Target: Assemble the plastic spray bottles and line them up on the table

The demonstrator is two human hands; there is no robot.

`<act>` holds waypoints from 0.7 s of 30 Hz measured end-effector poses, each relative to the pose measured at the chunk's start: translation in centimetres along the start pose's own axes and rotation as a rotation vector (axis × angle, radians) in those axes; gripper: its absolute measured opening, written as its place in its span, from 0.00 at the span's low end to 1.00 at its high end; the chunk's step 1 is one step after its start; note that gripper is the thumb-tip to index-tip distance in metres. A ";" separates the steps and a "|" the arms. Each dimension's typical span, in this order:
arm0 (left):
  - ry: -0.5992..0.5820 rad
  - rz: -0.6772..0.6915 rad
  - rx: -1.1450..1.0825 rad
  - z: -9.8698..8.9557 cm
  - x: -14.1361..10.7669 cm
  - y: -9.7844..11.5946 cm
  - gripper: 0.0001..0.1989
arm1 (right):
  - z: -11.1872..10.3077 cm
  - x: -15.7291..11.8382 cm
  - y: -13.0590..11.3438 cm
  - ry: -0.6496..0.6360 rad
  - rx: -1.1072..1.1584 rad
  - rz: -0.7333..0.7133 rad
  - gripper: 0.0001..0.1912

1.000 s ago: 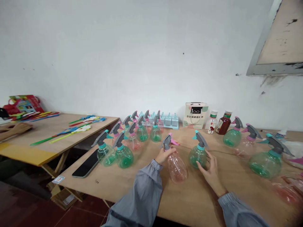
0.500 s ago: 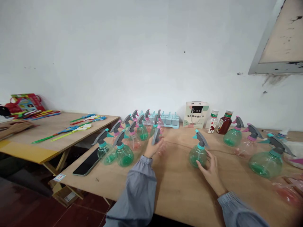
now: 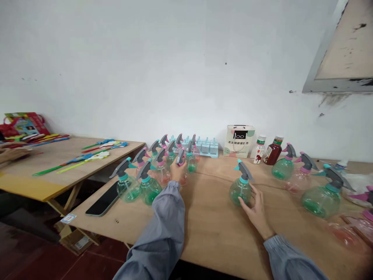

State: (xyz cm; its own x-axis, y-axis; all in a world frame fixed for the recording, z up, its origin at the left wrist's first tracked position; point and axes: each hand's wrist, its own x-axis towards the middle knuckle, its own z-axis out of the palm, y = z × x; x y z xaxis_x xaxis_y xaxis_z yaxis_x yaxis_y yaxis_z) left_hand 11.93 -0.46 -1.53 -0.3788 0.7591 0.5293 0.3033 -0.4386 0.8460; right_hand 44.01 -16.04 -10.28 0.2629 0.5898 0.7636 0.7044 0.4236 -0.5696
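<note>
My left hand (image 3: 176, 171) is closed around the neck of a pink spray bottle (image 3: 183, 178), beside a cluster of green and pink spray bottles on the left of the table. Its grey trigger head (image 3: 181, 156) shows above my fingers. In front of the cluster stand a green spray bottle (image 3: 150, 189) and another clear green spray bottle (image 3: 128, 188). My right hand (image 3: 256, 208) grips the right side of a green spray bottle (image 3: 240, 190), which is upright near the middle of the table.
More spray bottles, such as a large green one (image 3: 320, 200), stand at the right. Along the wall are a light-blue popsicle mould (image 3: 209, 149), a paper bag (image 3: 239, 142) and two drink bottles. A phone (image 3: 103, 200) lies at the left. Another person's hand (image 3: 14, 153) is at the left table.
My left hand has moved left and away from me with the pink spray bottle, up against the cluster. My right hand still holds the green spray bottle. The view has shifted slightly.
</note>
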 end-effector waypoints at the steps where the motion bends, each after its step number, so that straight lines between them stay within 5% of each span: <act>1: 0.000 0.009 0.005 0.3 0.1 0.0 0.09 | 0.0 0.0 0.0 0.003 -0.003 -0.003 0.32; 12: 0.050 0.099 0.032 0.6 -0.2 0.8 0.35 | 0.1 -0.2 0.2 -0.029 0.029 0.019 0.33; 21: -0.025 0.058 -0.008 0.5 -0.6 0.1 0.25 | 0.2 -0.1 0.5 -0.020 0.036 0.008 0.32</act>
State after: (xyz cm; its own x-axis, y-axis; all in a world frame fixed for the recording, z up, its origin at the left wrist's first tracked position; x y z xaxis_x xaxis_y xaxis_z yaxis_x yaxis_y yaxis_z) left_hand 12.67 -0.74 -1.82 -0.3388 0.7443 0.5756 0.3165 -0.4859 0.8147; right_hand 44.16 -15.73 -10.68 0.2553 0.6069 0.7527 0.6781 0.4425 -0.5868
